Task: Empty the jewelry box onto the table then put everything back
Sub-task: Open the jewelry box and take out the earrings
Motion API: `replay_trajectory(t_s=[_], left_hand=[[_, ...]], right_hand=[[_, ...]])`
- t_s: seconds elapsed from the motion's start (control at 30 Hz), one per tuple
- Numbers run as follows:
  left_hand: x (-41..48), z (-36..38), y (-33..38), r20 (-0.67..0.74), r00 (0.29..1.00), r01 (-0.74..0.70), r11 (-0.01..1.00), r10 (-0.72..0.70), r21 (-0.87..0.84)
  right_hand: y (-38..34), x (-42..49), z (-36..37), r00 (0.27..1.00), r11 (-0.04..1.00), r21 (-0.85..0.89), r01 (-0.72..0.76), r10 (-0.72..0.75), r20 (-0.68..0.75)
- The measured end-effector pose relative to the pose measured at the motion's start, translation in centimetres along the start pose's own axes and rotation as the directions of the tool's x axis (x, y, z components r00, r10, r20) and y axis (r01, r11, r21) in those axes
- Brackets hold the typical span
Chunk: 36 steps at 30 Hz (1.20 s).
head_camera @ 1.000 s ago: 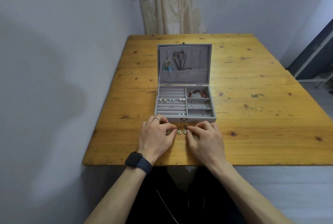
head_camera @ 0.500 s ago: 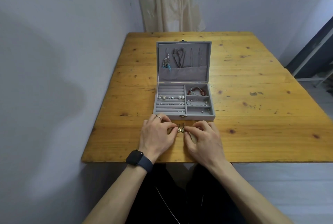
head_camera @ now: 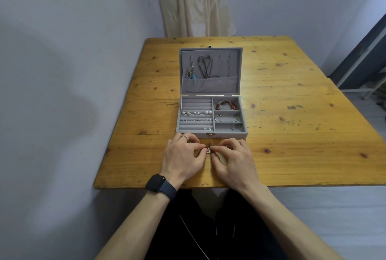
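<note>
Drawing closer than before, our left hand [head_camera: 181,157] and right hand [head_camera: 236,161] are pinching the small earrings [head_camera: 208,150] together on the table [head_camera: 292,155], just before the open jewelry box [head_camera: 229,134].

Jewelry box [head_camera: 229,134] sits open on the tabletop [head_camera: 302,113], nearer the left edge, lid [head_camera: 211,87] behind. Left hand [head_camera: 181,155] and right hand [head_camera: 234,157] lie before its front wall, small jewelry pieces [head_camera: 208,149] pinched between them.
</note>
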State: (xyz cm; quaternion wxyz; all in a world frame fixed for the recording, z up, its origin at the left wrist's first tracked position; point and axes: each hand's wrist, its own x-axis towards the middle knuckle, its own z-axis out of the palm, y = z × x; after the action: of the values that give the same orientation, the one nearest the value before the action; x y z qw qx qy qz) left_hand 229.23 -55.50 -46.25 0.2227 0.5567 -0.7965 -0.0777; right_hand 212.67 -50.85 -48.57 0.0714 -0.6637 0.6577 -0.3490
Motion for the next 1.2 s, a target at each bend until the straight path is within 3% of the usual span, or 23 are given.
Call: replay_trajectory(t_s=[0.5, 1.2], left_hand=[[0.6, 0.6, 1.6, -0.068, 0.989, 0.137, 0.988, -0.132, 0.074], [-0.8, 0.5, 0.8, -0.122, 0.991, 0.066, 0.996, -0.058, 0.063]], right_hand=[[0.0, -0.2, 0.0, 0.998, 0.998, -0.027, 0.053, -0.054, -0.02], [0.5, -0.2, 1.0, 0.996, 0.998, -0.045, 0.037, -0.04, -0.076]])
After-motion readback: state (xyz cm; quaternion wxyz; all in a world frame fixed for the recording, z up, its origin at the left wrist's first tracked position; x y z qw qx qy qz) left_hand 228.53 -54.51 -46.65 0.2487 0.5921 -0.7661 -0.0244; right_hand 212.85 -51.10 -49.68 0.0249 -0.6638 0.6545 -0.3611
